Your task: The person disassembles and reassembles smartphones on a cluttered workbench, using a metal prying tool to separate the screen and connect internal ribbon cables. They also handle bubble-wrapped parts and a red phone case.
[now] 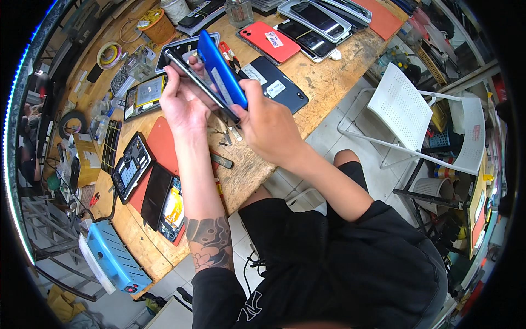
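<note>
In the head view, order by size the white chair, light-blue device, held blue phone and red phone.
1. White chair
2. Light-blue device
3. Blue phone and red phone: too alike to rank; the held one looks nearer.

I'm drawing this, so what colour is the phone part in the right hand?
The phone part is bright blue, seen in the head view.

Blue phone part (228,75) in right hand (271,125)

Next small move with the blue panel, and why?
I'd probably tilt the blue panel slowly away from the dark slab: they gape at the far end but nearly meet by the right hand, where any link is hidden.
</note>
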